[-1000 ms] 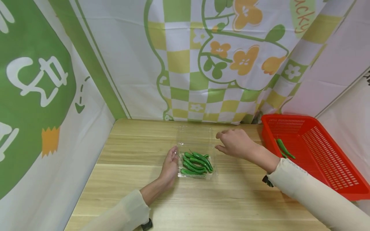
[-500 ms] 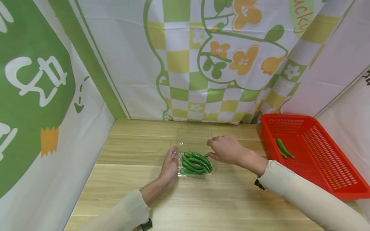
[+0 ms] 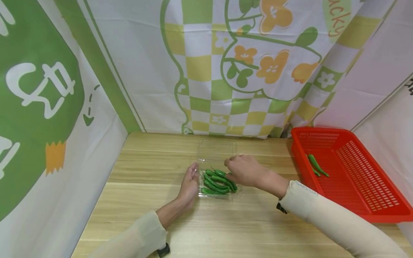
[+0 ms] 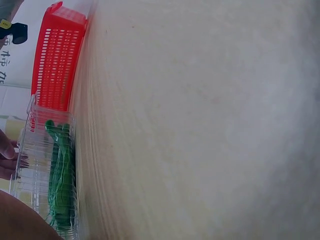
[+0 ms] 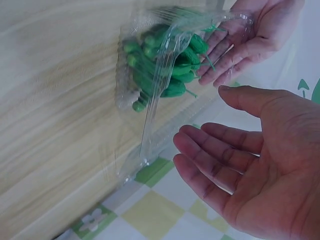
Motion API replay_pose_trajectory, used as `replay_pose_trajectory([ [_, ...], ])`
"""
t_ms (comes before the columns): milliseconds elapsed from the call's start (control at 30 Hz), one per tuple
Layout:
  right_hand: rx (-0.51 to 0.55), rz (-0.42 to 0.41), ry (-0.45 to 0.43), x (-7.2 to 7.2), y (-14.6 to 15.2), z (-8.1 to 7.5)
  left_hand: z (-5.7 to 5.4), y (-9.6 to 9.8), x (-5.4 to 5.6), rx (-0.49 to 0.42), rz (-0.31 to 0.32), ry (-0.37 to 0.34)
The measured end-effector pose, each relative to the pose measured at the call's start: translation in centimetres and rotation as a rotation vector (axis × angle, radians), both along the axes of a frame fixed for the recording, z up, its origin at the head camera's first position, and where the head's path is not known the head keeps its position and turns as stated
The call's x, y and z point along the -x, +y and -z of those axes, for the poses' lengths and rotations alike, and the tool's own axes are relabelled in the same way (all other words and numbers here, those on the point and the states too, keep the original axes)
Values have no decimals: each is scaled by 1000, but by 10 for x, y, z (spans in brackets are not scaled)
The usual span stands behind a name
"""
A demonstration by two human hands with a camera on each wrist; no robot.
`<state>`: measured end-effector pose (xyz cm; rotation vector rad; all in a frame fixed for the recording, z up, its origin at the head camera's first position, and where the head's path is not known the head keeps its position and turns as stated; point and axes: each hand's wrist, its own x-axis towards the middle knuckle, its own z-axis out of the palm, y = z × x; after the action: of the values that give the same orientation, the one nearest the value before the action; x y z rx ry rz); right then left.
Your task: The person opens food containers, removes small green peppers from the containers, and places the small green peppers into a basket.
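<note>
A clear plastic clamshell box point(image 3: 217, 142) lies on the table with its lid folded back, and several green chili peppers point(image 3: 216, 184) lie in its near half. My left hand point(image 3: 188, 186) rests along the box's left side; the right wrist view shows that hand point(image 5: 252, 42) with extended fingers against the plastic. Over the box's right side is my right hand point(image 3: 246, 170), its fingertips overlapping the peppers in the head view. In the right wrist view my right hand point(image 5: 255, 150) has gently bent, spread fingers and holds nothing.
A red perforated basket point(image 3: 361, 172) stands on the right of the wooden table point(image 3: 151, 168), with a few green chili peppers point(image 3: 317, 166) inside. A printed cloth point(image 3: 226, 89) hangs behind the table, and white and green panels flank it on the left.
My right hand has moved left and slightly nearer to me, from beside the box to above its right side. My left hand, the box and the peppers have stayed in place.
</note>
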<state>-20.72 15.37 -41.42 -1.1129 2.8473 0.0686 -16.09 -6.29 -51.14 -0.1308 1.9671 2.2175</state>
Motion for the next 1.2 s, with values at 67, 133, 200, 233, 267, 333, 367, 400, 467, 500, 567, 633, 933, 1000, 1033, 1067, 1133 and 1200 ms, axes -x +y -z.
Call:
replay_pose_trajectory([
  [67,-7,7,-8,0,-3,2,0,0,0,-1,6,0],
  [133,-7,17,-22,-1,-5,4,0,0,0,-1,11,-1],
  [200,-2,35,-45,-1,-7,6,0,0,0,-4,14,-1],
  [233,1,41,-50,-1,-8,7,0,0,0,-5,14,0],
  [267,7,50,-61,-1,-9,8,0,0,0,-5,13,-1],
  [333,19,67,-80,-1,-11,10,0,0,0,-5,10,-2],
  [367,24,73,-88,-1,-12,12,0,0,0,-4,9,-2],
  [400,29,76,-93,-1,-13,13,0,0,0,-4,7,-3],
  [467,36,79,-95,0,-15,16,0,0,0,-2,3,-7],
  [500,39,78,-95,0,-16,17,0,0,0,-2,3,-8],
  [567,45,77,-96,0,-19,20,0,-1,0,-3,3,-11],
  [633,48,76,-91,0,-21,22,1,-1,0,-6,6,-11],
  [933,50,110,-54,-1,-27,34,1,0,2,-17,11,-6],
  [1000,49,109,-46,-1,-29,37,1,0,2,-19,13,-5],
  [1033,49,109,-42,-1,-29,38,2,0,2,-20,14,-5],
  [1067,49,108,-35,-2,-30,40,2,0,2,-22,13,-4],
  [1133,49,106,-23,-2,-31,44,2,0,2,-25,13,-3],
  [1200,54,107,-7,-3,-32,47,2,-1,2,-28,13,-2],
])
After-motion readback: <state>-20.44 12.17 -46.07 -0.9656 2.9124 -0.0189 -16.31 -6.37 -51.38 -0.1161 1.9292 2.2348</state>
